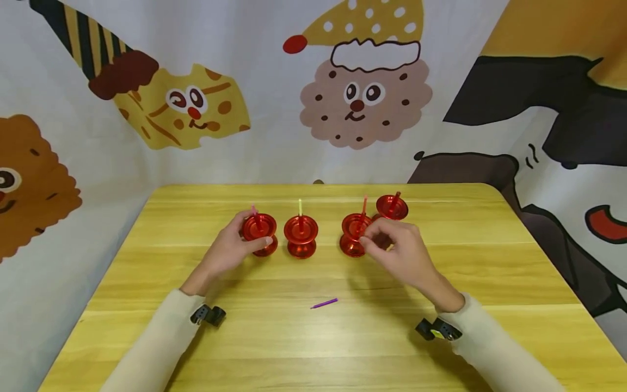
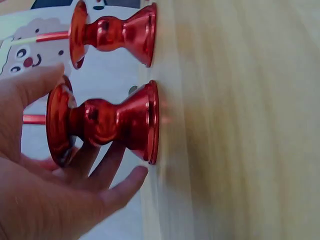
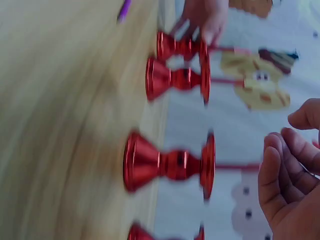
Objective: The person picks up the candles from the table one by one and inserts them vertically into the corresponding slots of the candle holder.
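My left hand holds the leftmost shiny red candle holder, thumb at the near rim and fingers behind. A thin pink candle rises from it. Beside it stands a matching holder with a yellow candle. My right hand hovers near a third holder, which carries an orange-red candle. In the right wrist view its fingers are loosely bent, thumb apart, with nothing between them. Behind this hand is a fourth holder, partly hidden, with a red stem in its cup.
A purple candle lies on the wooden table in front of the holders. A cloth printed with cartoon figures hangs behind the table's far edge.
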A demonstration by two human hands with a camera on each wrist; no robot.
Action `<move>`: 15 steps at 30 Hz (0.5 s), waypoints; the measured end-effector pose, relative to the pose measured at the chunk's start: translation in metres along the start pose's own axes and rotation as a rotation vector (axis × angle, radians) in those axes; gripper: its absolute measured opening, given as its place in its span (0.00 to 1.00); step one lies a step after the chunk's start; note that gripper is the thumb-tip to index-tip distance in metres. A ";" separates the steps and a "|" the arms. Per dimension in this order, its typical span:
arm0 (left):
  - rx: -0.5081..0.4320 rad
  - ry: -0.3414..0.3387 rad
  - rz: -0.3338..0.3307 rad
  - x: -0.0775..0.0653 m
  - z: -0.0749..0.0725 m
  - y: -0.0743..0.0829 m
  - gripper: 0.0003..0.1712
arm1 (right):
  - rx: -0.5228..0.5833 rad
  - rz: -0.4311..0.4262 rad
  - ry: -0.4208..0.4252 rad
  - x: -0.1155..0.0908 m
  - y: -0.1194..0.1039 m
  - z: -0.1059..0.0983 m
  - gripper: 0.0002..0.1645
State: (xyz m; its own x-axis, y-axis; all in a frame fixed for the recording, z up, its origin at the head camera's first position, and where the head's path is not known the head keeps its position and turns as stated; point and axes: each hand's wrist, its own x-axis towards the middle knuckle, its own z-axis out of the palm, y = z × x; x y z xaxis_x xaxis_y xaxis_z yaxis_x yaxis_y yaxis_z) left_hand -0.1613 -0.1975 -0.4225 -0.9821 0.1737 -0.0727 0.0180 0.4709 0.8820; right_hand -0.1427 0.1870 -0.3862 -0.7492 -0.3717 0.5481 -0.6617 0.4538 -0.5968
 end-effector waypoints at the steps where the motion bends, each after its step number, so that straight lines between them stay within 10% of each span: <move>1: 0.006 0.018 -0.002 -0.002 0.000 0.000 0.52 | -0.011 0.011 0.026 -0.001 0.005 -0.005 0.12; 6: 0.083 0.216 0.037 -0.021 0.005 0.007 0.49 | -0.078 0.157 0.168 -0.001 0.029 -0.027 0.10; 11: 0.143 0.499 0.222 -0.048 0.015 0.024 0.28 | -0.075 0.355 0.220 0.001 0.052 -0.041 0.15; 15: 0.206 0.451 0.407 -0.065 0.029 0.035 0.18 | -0.004 0.457 0.091 0.007 0.074 -0.047 0.40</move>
State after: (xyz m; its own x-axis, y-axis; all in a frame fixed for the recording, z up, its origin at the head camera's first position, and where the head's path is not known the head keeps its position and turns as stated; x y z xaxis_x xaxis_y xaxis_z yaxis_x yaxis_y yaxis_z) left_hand -0.0911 -0.1671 -0.4008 -0.8706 0.0139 0.4918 0.3976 0.6086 0.6867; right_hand -0.1954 0.2556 -0.3993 -0.9584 -0.0602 0.2791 -0.2643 0.5573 -0.7871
